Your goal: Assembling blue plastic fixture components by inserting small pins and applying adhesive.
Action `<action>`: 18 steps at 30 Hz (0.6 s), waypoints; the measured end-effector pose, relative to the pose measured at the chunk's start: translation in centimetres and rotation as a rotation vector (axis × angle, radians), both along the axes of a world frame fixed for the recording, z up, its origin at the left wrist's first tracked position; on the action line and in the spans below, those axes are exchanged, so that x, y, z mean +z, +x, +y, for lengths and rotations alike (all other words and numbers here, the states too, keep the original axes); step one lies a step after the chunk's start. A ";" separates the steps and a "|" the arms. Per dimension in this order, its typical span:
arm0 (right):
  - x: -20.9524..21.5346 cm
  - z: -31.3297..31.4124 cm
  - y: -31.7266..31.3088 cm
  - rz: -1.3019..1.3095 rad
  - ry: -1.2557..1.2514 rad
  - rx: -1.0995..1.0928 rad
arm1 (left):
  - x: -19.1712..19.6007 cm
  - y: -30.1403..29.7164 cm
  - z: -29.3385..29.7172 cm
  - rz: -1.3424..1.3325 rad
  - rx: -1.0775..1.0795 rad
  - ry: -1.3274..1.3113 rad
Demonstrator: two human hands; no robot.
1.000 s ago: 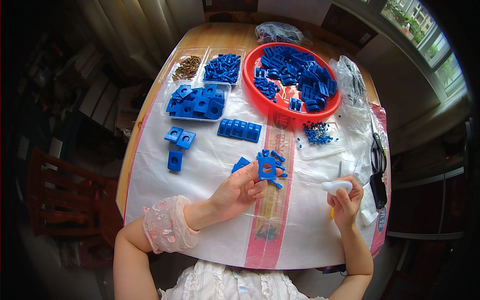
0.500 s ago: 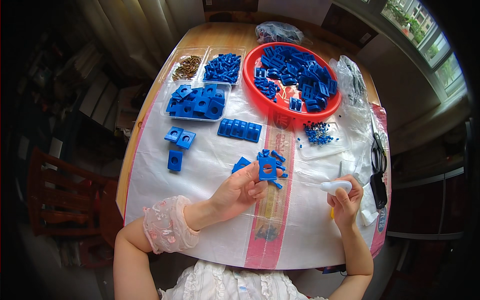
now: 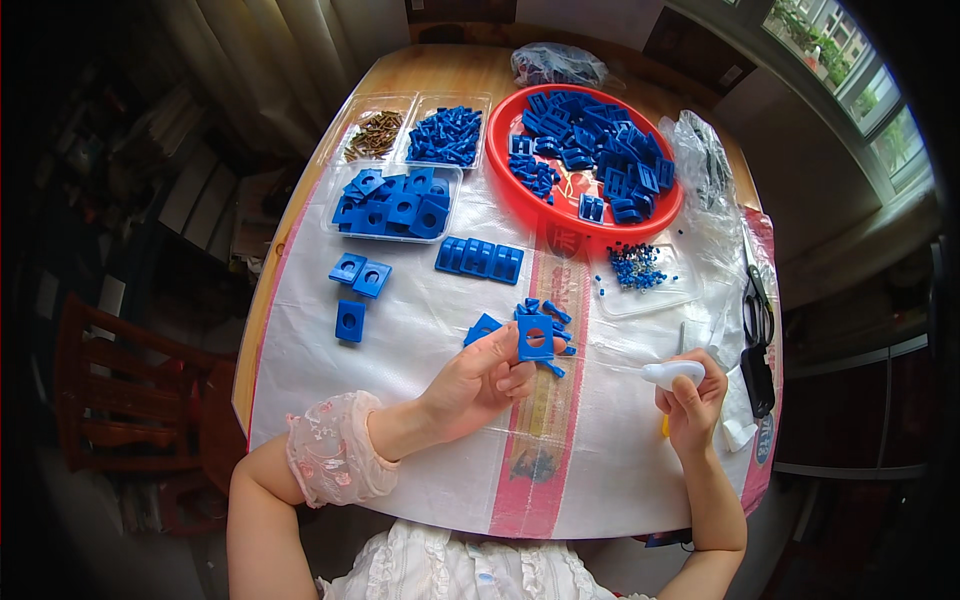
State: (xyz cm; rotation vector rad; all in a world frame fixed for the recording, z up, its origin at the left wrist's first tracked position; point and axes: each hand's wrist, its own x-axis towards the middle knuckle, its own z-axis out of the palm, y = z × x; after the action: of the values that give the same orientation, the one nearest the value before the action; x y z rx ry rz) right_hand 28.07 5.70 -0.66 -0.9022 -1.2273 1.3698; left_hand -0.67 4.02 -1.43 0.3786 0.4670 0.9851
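Pinching one blue plate [image 3: 535, 353] in the left hand [image 3: 475, 385], above the table; right hand's [image 3: 692, 400] closed round one white bottle [image 3: 672, 375]. Three clear tubs [image 3: 450, 212]: brassy screws [image 3: 376, 135], small blue bits [image 3: 445, 137], blue squares [image 3: 402, 208]. One red basin [image 3: 580, 230] piled with blue parts [image 3: 630, 150]. Three loose squares [image 3: 372, 288] sit off to the left.

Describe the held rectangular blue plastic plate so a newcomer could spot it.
Find the round red plastic basin. Below it in view, the left grip pinches a rectangular blue plastic plate with a round hole. Similar plates lie in the clear plastic tray; only this one is held up.
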 end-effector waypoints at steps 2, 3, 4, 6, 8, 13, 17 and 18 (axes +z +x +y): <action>0.0 0.0 0.0 0.002 -0.005 0.000 | 0.0 0.0 0.0 0.002 -0.001 0.002; -0.1 0.0 0.0 0.004 -0.008 0.000 | 0.0 0.0 0.0 0.004 -0.002 0.004; -0.1 0.0 0.0 0.006 -0.012 -0.001 | 0.0 0.0 0.0 0.005 -0.003 0.006; 0.0 0.0 -0.1 -0.004 -0.011 -0.010 | 0.0 0.0 0.0 0.004 0.001 0.002; 0.0 0.0 -0.1 -0.007 -0.013 -0.014 | 0.0 0.0 0.0 0.002 0.003 0.000; 0.1 0.0 -0.1 -0.003 -0.017 0.008 | 0.0 0.0 0.0 -0.001 0.001 -0.002; 0.0 0.0 -0.1 -0.009 0.003 -0.016 | 0.0 0.0 0.0 -0.007 0.002 -0.006; -0.1 0.0 0.1 0.000 -0.002 -0.013 | 0.1 0.0 0.0 -0.008 0.001 -0.005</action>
State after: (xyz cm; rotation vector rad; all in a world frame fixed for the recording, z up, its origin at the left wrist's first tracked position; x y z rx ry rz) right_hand 28.22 5.73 -0.75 -0.9099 -1.2190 1.3610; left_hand -0.67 4.02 -1.34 0.3702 0.4625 0.9857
